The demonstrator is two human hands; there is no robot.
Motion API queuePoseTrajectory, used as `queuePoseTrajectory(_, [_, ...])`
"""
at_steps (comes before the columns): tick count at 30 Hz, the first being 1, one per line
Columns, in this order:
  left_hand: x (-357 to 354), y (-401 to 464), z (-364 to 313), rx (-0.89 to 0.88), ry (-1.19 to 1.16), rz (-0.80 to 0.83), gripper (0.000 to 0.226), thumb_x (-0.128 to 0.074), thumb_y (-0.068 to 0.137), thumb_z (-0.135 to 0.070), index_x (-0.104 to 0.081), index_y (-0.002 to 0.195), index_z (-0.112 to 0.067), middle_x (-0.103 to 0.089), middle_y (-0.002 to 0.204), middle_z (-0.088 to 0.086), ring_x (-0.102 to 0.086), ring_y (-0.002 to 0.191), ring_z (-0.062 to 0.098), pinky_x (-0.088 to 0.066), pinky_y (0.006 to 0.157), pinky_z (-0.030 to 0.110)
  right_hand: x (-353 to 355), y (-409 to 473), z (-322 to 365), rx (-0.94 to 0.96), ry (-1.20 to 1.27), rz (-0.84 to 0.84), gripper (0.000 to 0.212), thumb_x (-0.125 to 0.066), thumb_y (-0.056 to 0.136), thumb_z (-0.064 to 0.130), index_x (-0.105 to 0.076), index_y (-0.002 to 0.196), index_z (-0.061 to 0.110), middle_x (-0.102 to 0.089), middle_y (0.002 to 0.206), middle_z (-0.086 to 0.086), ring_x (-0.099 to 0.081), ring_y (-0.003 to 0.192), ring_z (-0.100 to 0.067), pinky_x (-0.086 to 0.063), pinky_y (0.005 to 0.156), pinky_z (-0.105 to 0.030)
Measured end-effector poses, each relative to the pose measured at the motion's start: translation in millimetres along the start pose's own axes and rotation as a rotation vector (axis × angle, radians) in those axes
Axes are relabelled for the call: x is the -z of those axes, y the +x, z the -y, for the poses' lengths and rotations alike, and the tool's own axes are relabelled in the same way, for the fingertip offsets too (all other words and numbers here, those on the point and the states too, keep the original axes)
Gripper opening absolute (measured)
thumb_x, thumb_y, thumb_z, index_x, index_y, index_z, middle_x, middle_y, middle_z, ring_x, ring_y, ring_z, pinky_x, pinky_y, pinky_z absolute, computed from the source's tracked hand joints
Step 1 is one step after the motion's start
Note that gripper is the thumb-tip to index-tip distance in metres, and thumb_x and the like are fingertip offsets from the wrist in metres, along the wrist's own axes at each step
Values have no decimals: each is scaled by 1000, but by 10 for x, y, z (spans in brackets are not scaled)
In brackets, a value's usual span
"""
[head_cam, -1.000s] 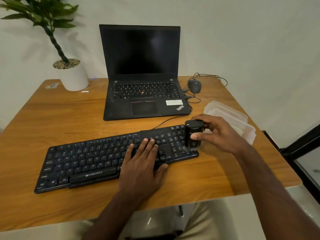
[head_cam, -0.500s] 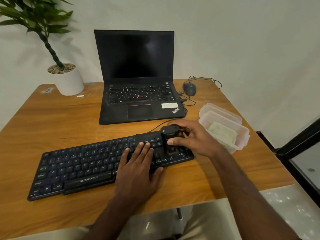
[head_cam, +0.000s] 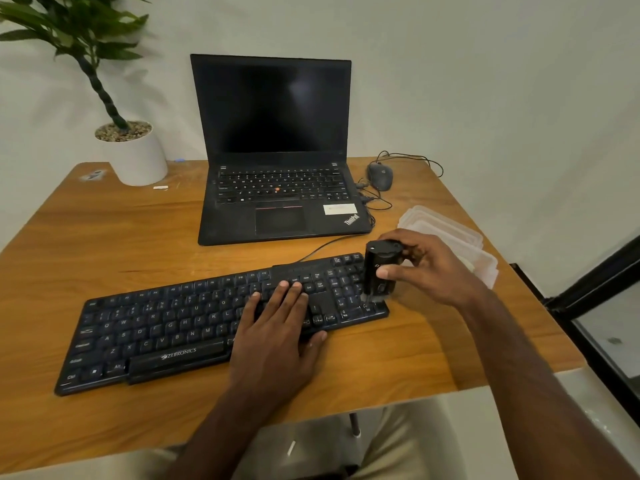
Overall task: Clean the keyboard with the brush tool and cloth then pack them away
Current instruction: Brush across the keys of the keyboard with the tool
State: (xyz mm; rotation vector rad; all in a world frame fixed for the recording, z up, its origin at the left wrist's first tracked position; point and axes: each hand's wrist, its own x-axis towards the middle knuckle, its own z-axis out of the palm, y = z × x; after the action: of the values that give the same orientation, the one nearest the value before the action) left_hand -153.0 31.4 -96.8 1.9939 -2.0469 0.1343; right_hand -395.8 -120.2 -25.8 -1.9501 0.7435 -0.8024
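Head view: left hand [head_cam: 277,336] lies flat, fingers straight, on the keyboard [head_cam: 156,327]. Right hand [head_cam: 427,268] grips the brush tool [head_cam: 379,270] upright at the keyboard's 3 o'clock end, half hiding the clear containers [head_cam: 446,230]; its bristles blur.

Brush [head_cam: 381,268]: shifted toward 3 o'clock along keyboard [head_cam: 180,327], from mid number pad back to its right edge.

Black keyboard [head_cam: 166,327] flat on table; black brush tool [head_cam: 380,268] upright over its right end.
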Motion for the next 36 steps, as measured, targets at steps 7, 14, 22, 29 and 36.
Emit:
queuePoseTrajectory(7, [0, 2, -5, 13, -2, 26, 70, -32, 94, -65, -54, 141, -17, -48, 150, 2, -35, 144, 18, -16, 115, 47, -48, 37, 63, 2, 34, 12, 32, -80, 84, 9, -71, 115, 11, -73, 103, -3, -68, 93, -18, -51, 81, -23])
queuePoseTrajectory(14, [11, -10, 7, 13, 3, 23, 70, -34, 94, -65, -54, 141, -16, -48, 150, 3, -34, 145, 19, -17, 115, 48, -554, 202, 147, 28, 163, 25, 37, -79, 83, 1, -68, 118, 7, -74, 108, 0, -72, 103, -19, -58, 86, -30])
queuePoseTrajectory(22, [2, -3, 16, 9, 1, 8, 69, -36, 94, -63, -56, 139, -16, -50, 149, 3, -38, 143, 19, -17, 114, 47, -210, 81, 43, -23, 85, 12, 35, -78, 84, 1, -69, 117, 8, -74, 106, 2, -70, 100, -15, -54, 85, -27])
queuePoseTrajectory(29, [-1, -4, 8, 13, -7, 9, 70, -35, 93, -64, -54, 140, -17, -49, 149, 3, -37, 143, 19, -17, 115, 47, -100, 51, 75, 55, 95, -111, 35, -82, 84, 10, -69, 116, 5, -72, 107, -9, -68, 102, -31, -56, 88, -42])
queuePoseTrajectory(36, [-1, -7, 19, 10, -7, 9, 69, -36, 93, -64, -54, 140, -17, -49, 149, 3, -38, 143, 19, -17, 114, 48, -423, 101, 124, 3, 46, 13, 36, -80, 84, 7, -69, 116, 18, -73, 106, 10, -68, 100, -11, -52, 85, -22])
